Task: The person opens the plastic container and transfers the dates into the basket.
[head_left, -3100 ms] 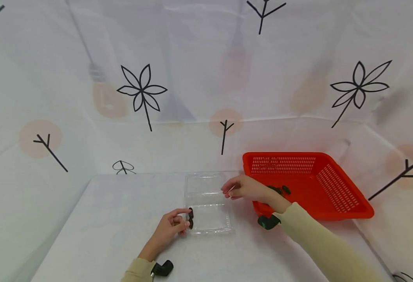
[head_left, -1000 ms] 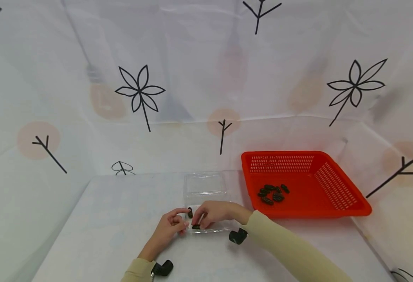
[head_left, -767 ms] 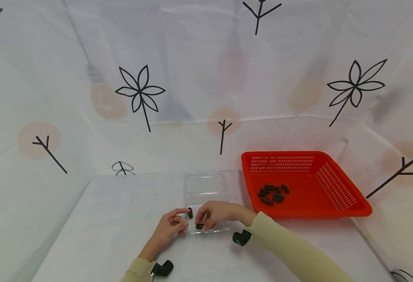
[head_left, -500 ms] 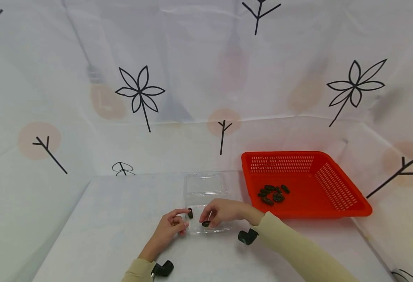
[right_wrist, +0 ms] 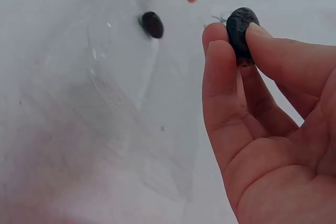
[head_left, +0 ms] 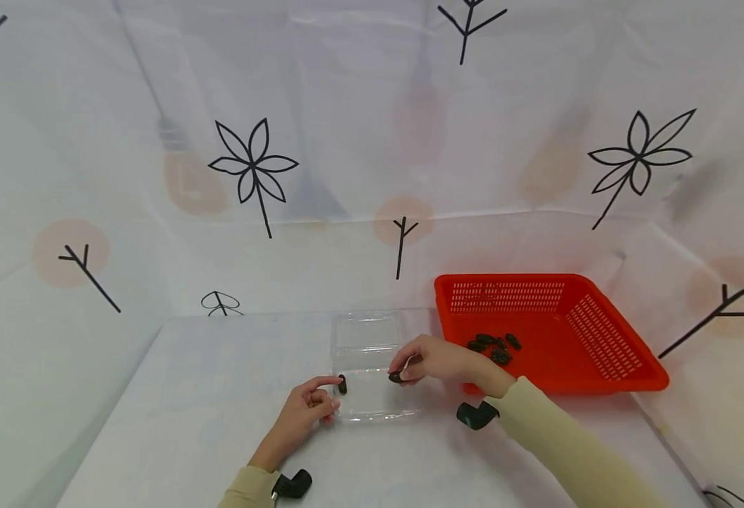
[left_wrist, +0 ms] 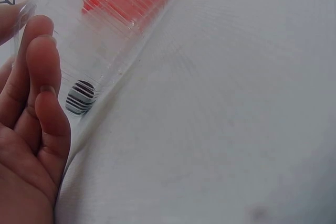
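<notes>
Between its thumb and fingertips, my right hand [head_left: 435, 358] pinches a small dark oval fruit-like piece [right_wrist: 242, 30], glossy and wrinkled in the right wrist view. It is over the right side of a clear hinged plastic box [head_left: 372, 413], whose lid lies open toward the back. A second dark piece [head_left: 343, 384] lies inside the box along its left wall. My left hand [head_left: 302, 411] stays at that left wall, index finger extended to the edge beside this piece. In the left wrist view, the same dark piece [left_wrist: 80, 98] shows striped through the ribbed plastic.
A red plastic basket [head_left: 600, 339] with slotted walls stands at the back right, several dark green oval pieces [head_left: 501, 356] grouped at its left. My right forearm crosses in front of it. A white patterned sheet [head_left: 346, 141] hangs behind the white table [head_left: 175, 395].
My right hand has taken hold of the dark piece at the box's lower left and carried it right and back across the box. My left hand has hardly moved.
</notes>
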The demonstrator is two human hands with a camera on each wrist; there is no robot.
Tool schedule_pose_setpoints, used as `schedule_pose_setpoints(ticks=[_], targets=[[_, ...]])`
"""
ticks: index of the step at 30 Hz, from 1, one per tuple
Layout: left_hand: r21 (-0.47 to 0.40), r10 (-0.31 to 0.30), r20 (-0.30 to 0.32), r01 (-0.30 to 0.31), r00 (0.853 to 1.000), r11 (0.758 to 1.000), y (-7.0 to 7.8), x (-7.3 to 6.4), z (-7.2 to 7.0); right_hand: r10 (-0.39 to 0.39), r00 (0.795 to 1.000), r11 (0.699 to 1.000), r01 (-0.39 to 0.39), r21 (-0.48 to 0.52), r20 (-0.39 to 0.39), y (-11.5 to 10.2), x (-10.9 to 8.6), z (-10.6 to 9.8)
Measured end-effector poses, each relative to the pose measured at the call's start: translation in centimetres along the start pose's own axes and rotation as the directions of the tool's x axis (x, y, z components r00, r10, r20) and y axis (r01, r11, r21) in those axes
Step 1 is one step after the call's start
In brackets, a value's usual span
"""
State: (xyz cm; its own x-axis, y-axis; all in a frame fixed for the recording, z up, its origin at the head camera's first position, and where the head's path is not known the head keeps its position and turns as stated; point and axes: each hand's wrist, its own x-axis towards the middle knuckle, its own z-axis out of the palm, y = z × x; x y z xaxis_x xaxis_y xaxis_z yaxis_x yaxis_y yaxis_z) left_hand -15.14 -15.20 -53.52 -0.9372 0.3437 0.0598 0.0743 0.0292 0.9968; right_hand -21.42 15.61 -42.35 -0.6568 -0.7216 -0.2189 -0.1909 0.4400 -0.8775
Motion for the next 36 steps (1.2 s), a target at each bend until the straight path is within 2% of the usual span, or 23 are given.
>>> schedule_pose_setpoints(ticks=[3, 7, 12, 15, 22, 29, 36], targets=[[0.002, 0.017, -0.002, -0.017, 1.0, 1.0, -0.7, 0.1, -0.1, 0.015, 0.999, 1.0, -0.015, 0.003, -0.049, 0.0, -1.0, -1.1], [0.006, 0.037, 0.001, -0.037, 0.999, 0.999, -0.8, 0.1, -0.2, 0.038, 0.993, 0.999, -0.037, 0.01, -0.116, 0.0, -2.3, -2.5], [0.004, 0.016, 0.005, -0.016, 1.0, 1.0, 1.0, -0.3, 0.1, 0.088, 0.974, 0.996, -0.085, 0.02, -0.211, 0.3, -4.4, -4.4], [0.006, -0.005, 0.005, 0.005, 1.0, 1.0, 1.1, -0.4, 0.0, 0.12, 0.961, 0.993, -0.118, 0.022, -0.251, 0.7, -5.9, -5.7], [0.025, -0.014, -0.011, 0.015, 1.0, 1.0, -0.4, -0.1, -0.2, 0.14, 0.945, 0.99, -0.137, 0.032, -0.297, 2.7, -9.3, -9.0], [0.033, -0.015, -0.01, 0.016, 1.0, 0.999, -0.2, -0.2, -0.2, 0.186, 0.923, 0.981, -0.195, 0.008, -0.336, 4.9, -12.1, -11.7], [0.036, -0.019, -0.015, 0.019, 1.0, 0.999, -0.3, -0.1, -0.2, 0.196, 0.902, 0.972, -0.23, -0.045, -0.384, 6.4, -13.6, -13.5]])
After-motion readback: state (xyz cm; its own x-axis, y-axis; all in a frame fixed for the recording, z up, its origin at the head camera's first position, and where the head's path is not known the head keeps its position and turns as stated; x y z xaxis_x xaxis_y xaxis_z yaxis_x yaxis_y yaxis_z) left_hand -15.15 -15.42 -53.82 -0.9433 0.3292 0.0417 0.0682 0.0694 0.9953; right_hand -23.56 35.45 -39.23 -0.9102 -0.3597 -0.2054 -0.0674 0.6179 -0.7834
